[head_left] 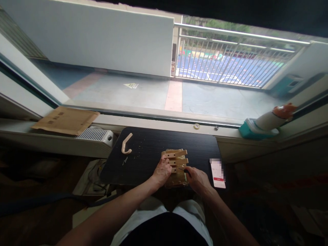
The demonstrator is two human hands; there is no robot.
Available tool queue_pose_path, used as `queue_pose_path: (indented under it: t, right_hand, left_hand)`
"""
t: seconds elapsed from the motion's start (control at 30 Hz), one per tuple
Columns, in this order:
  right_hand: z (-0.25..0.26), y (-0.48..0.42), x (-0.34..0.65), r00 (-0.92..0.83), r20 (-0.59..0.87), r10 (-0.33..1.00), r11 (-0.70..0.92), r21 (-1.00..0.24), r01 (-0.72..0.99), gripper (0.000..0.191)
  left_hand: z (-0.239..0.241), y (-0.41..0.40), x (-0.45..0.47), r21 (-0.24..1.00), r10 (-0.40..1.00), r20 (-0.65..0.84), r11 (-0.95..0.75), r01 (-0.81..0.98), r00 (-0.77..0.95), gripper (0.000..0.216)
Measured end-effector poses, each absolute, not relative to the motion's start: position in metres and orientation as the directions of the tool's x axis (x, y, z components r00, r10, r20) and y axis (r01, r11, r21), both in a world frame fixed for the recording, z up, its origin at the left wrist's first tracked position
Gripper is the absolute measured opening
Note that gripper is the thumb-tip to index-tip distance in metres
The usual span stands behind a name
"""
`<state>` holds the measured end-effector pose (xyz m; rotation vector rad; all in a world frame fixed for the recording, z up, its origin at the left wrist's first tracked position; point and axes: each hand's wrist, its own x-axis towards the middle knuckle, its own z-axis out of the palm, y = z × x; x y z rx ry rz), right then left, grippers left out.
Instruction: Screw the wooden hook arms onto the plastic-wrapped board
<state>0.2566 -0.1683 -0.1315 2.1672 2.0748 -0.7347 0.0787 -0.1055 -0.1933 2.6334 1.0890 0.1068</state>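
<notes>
Three pale wooden hooks (175,162) with dark screw holes lie side by side on a yellowish, shiny block or packet (176,181) near the table's front edge. My left hand (162,171) grips their left ends, fingers curled over the wood. From the right, my right hand (197,178) is closed round a small dark-handled tool (187,170), whose thin tip points left at the nearest hook. Its exact kind is too small to tell. Another wooden hook (125,143) lies apart at the table's left, with a few small screws (124,160) below it.
The black table (148,143) stands against the windowsill. A phone (217,174) lies at its right edge. On the sill are a roll of tape (196,126), a small metal piece (216,128) and a teal container (249,130). A brown envelope (65,119) rests at left.
</notes>
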Motion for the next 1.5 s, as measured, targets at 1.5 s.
queue_pose_path:
  t: [1.5]
  right_hand:
    - [-0.112, -0.14, 0.247, -0.199, -0.4, 0.895, 0.135, -0.183, 0.974, 0.027]
  left_hand:
    - [-0.206, -0.118, 0.077, 0.278, 0.715, 0.102, -0.688, 0.67, 0.692, 0.014]
